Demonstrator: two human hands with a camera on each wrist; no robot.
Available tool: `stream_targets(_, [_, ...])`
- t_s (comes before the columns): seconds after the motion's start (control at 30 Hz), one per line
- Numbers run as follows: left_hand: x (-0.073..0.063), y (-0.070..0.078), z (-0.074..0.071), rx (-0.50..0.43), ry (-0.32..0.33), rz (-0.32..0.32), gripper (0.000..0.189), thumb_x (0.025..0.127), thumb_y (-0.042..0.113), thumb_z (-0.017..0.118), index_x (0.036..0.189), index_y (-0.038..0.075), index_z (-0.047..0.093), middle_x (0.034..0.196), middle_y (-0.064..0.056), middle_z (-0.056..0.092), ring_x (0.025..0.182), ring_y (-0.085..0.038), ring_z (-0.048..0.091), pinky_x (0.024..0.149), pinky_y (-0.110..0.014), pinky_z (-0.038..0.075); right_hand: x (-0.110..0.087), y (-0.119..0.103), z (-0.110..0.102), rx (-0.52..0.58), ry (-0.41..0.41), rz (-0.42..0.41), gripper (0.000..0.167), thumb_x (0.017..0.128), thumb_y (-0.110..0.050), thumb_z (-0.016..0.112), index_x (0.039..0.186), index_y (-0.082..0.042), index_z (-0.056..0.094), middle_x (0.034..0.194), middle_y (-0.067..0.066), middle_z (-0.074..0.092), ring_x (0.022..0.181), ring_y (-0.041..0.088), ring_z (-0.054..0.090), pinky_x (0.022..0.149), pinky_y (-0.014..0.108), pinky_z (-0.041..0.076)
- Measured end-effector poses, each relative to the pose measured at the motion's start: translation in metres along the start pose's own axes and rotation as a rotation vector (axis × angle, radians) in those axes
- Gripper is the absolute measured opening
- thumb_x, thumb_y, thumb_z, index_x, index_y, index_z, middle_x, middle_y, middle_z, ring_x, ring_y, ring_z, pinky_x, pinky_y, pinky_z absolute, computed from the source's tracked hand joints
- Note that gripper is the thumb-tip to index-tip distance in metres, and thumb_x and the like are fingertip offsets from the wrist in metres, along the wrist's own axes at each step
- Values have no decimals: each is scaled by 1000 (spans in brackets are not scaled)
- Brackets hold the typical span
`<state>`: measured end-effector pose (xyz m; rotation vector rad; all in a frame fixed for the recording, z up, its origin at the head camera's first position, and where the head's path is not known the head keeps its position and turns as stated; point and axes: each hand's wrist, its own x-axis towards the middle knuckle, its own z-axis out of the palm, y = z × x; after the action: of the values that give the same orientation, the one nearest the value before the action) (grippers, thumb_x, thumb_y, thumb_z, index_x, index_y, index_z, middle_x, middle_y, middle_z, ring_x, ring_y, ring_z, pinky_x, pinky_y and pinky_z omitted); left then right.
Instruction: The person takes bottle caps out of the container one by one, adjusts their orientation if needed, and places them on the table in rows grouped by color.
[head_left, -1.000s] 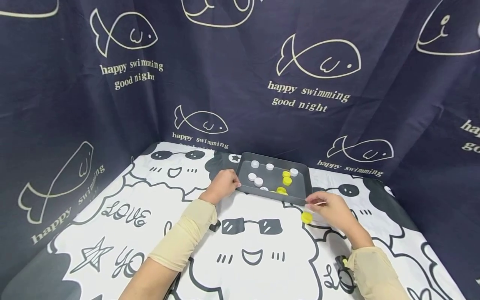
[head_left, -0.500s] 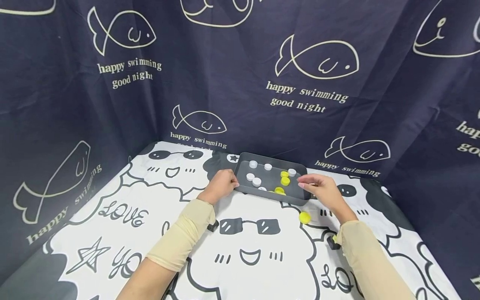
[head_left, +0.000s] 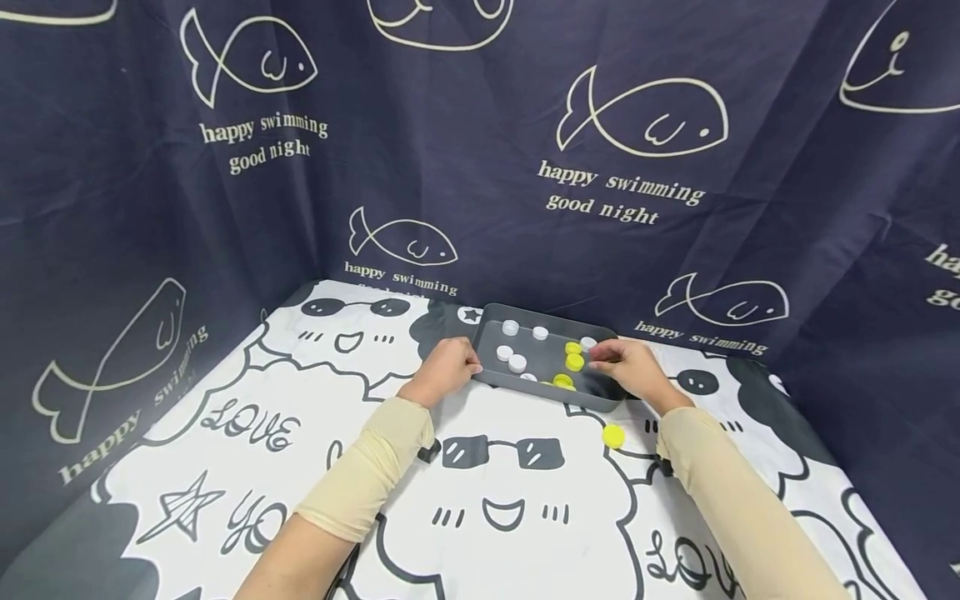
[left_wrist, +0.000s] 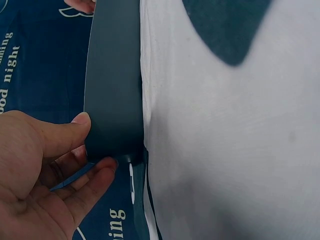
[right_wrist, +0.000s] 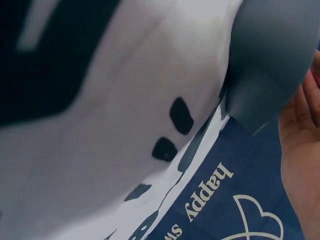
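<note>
In the head view, a dark grey tray [head_left: 547,398] lies at the back of the cloth, with several white caps [head_left: 517,363] and yellow caps [head_left: 574,362] inside. My left hand [head_left: 446,369] holds its front left corner; the left wrist view has the thumb [left_wrist: 75,131] against the wall and fingers round the end. My right hand [head_left: 637,371] reaches over the tray's right side, fingertips beside a white cap [head_left: 587,343] and a yellow one. Whether they pinch a cap is hidden. The tray wall [right_wrist: 270,60] covers those fingertips in the right wrist view.
One yellow cap [head_left: 613,436] lies on the printed white cloth [head_left: 517,550], outside the tray near its front right corner. A dark blue curtain [head_left: 480,150] with fish drawings hangs right behind the tray.
My right hand has moved from the tray's front right corner inward over its right side, down toward the caps. The left hand and the tray stay in place.
</note>
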<state>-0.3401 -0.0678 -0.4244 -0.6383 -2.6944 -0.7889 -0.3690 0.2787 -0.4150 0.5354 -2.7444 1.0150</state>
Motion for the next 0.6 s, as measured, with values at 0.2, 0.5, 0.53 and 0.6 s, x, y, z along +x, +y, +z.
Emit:
stream_targets(0.2, [0, -1, 0, 9, -2, 9, 7, 87, 10, 76, 81, 7, 78, 82, 0, 65, 78, -15, 64, 77, -29, 55, 8, 1, 7, -67, -31, 7, 26, 86, -9, 77, 110, 0, 71, 100, 12, 72, 91, 26, 68, 77, 31, 55])
stream_targets(0.5, [0, -1, 0, 5, -7, -3, 8, 87, 10, 76, 80, 7, 78, 81, 1, 64, 78, -15, 63, 76, -28, 54, 21, 3, 13, -98, -115, 15, 37, 87, -10, 76, 119, 5, 66, 112, 20, 69, 102, 35, 67, 85, 45, 56])
stream_targets(0.53, [0, -1, 0, 6, -9, -3, 8, 87, 10, 76, 81, 7, 78, 81, 1, 64, 78, -15, 63, 76, -27, 54, 22, 3, 13, -104, -122, 18, 37, 87, -10, 76, 119, 5, 66, 113, 21, 68, 103, 35, 67, 86, 45, 56])
stream_targets(0.6, [0, -1, -1, 4, -9, -2, 8, 87, 10, 76, 81, 7, 78, 81, 0, 65, 78, -15, 64, 76, -28, 54, 24, 2, 15, -121, -132, 11, 36, 87, -9, 76, 119, 6, 66, 113, 21, 69, 102, 36, 67, 86, 45, 56])
